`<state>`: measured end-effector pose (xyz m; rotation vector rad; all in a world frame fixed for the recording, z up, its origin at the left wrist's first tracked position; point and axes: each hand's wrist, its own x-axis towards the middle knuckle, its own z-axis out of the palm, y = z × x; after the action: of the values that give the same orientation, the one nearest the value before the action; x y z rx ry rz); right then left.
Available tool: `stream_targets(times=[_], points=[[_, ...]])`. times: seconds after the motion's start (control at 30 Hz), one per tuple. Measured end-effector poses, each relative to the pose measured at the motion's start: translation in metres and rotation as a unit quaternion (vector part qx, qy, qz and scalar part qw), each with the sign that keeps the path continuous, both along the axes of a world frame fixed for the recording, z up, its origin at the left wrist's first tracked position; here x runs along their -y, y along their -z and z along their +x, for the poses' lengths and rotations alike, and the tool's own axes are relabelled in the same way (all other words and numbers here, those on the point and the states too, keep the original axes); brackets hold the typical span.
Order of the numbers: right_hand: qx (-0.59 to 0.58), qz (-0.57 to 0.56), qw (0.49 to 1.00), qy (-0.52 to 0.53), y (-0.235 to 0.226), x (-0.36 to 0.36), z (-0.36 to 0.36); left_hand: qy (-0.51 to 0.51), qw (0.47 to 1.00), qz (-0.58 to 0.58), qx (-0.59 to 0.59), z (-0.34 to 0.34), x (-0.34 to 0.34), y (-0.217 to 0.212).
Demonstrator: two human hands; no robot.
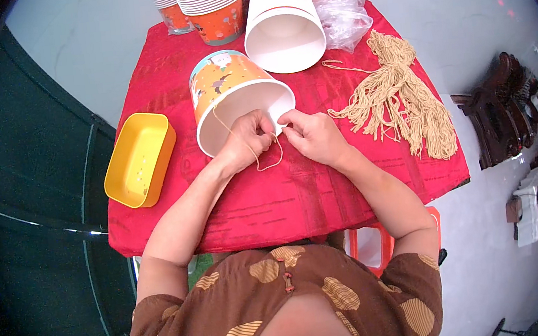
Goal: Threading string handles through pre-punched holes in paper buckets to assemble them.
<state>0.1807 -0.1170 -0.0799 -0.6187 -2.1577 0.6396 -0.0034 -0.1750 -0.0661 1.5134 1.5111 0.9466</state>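
The left hand (246,142) is nearly closed at the mouth of a paper bucket (221,78), thumb and fingertips pinched on a beige cord (271,167). The right hand (316,139) is half curled at the right side of the same rim, thumb and forefinger close together; whether they grip cord, rim or both cannot be told. The two sets of fingertips are just beside each other.

The bucket lies on its side at the centre of the frame, opening toward the lower edge. Red cloth shows between the hands and the near edge of the tablecloth (325,209), and on to the yellow tray (168,139) at left. Stock at the upper edge limits room on the far side.

The tablecloth is patterned and slightly creased; the tray is oblong, round-cornered and specked inside. A bundle of beige yarn (398,94) spreads in loose strands at right. White nested buckets (277,2) lie on their side at upper centre, beside upright orange stacks (219,25) and a clear plastic bag (344,18).

The bucket's outer wall is orange with printed figures and a teal base band; its inside is plain white. The cord meets its upper left rim and hangs in a slack loop below the left hand.
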Motion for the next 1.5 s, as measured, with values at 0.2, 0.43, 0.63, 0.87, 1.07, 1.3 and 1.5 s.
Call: stream_targets(times=[0.2, 0.43, 0.63, 0.87, 1.07, 1.3, 1.5], points=[[0.11, 0.039, 0.992, 0.043, 0.0, 0.006, -0.004, -0.01, 0.999, 0.045, -0.023, 0.001, 0.002, 0.003], [0.024, 0.011, 1.0, -0.009, 0.014, -0.004, -0.007, -0.005, 0.995, 0.079, -0.055, 0.004, 0.003, 0.009], [0.009, -0.026, 1.0, -0.003, 0.018, -0.008, -0.009, 0.006, 0.981, 0.127, -0.148, 0.008, 0.006, 0.011], [0.01, -0.052, 0.999, -0.005, 0.015, -0.007, -0.011, 0.02, 0.955, 0.224, -0.193, 0.011, 0.002, 0.016], [0.016, -0.056, 0.998, 0.01, 0.016, -0.007, -0.012, 0.006, 0.931, 0.267, -0.249, 0.016, 0.004, 0.015], [0.016, -0.074, 0.997, 0.009, 0.012, -0.005, -0.012, -0.005, 0.897, 0.256, -0.361, 0.013, 0.006, 0.019], [0.002, -0.075, 0.997, -0.007, 0.012, -0.007, -0.01, 0.001, 0.912, 0.219, -0.346, 0.015, 0.007, 0.011]])
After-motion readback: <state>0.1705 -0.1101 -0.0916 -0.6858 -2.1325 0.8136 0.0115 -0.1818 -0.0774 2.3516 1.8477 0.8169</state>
